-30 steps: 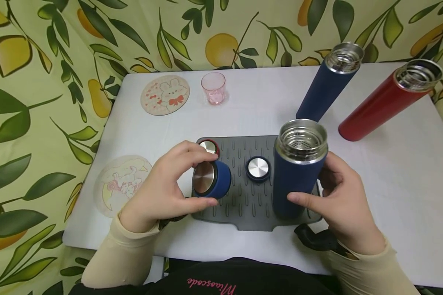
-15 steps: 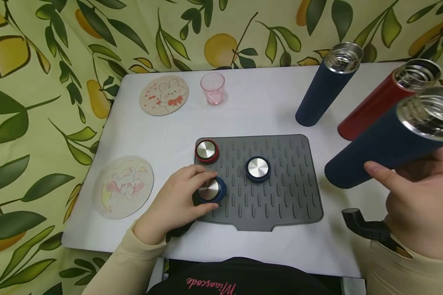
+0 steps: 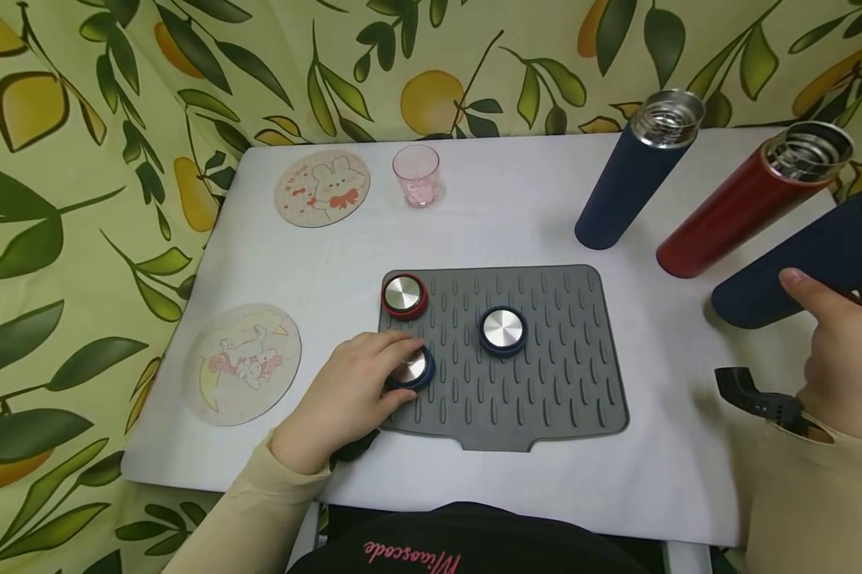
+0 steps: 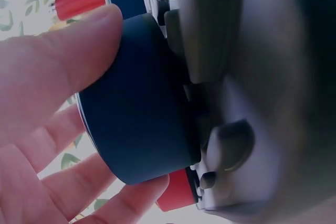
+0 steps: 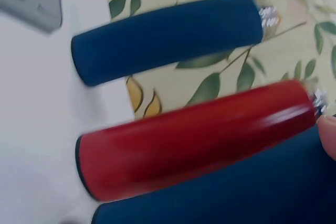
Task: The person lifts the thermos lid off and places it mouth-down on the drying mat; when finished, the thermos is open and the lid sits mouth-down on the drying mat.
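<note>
My left hand [image 3: 352,391] has its thumb and fingers around a blue bottle lid [image 3: 415,371], steel top up, at the left of the grey mat [image 3: 560,406]. In the left wrist view the lid's blue side [image 4: 142,103] lies between thumb and fingers. At the right edge, my right hand [image 3: 850,355] grips a lidless blue thermos bottle [image 3: 797,263]; whether its base touches the table I cannot tell. Beside it stands a lidless red thermos bottle [image 3: 746,203], with another lidless blue thermos bottle [image 3: 631,179] farther back.
On the mat also sit a red-rimmed lid [image 3: 404,295] and a second blue lid [image 3: 503,329]. A pink glass [image 3: 417,179] stands at the back, beside a round bunny coaster [image 3: 323,190]. Another round coaster [image 3: 242,364] lies at the left of the white table [image 3: 502,215].
My right hand has carried the blue bottle off the mat to the right, beside the red one. My left hand has lowered the blue lid onto the mat, steel top turned up.
</note>
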{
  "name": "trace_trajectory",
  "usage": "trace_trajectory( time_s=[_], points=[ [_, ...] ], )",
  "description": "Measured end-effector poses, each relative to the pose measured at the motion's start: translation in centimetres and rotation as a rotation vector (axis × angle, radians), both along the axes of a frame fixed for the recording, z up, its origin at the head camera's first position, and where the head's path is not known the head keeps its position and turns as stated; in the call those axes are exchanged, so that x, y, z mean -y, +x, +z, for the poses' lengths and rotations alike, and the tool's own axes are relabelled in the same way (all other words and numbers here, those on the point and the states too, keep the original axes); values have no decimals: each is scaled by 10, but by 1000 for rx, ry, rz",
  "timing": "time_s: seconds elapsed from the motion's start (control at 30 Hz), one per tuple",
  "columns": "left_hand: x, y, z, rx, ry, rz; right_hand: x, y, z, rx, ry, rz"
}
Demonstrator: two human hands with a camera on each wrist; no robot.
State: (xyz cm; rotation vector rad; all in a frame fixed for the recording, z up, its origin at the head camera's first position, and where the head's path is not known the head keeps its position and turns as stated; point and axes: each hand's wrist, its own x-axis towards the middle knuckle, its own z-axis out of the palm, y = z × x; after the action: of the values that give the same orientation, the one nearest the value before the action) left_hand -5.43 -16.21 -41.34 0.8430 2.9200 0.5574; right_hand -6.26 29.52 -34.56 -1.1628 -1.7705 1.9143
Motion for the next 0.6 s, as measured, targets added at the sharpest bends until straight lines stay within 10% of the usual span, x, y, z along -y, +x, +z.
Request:
trace_trajectory(
  time_s=[0.13, 0.6],
  points=[
    [0, 0, 0, 11, -1, 8, -40, -19, -22, 147, -80, -20],
    [2, 1, -2, 6, 11, 10, -37, -34, -38, 14, 13, -85]
  ],
)
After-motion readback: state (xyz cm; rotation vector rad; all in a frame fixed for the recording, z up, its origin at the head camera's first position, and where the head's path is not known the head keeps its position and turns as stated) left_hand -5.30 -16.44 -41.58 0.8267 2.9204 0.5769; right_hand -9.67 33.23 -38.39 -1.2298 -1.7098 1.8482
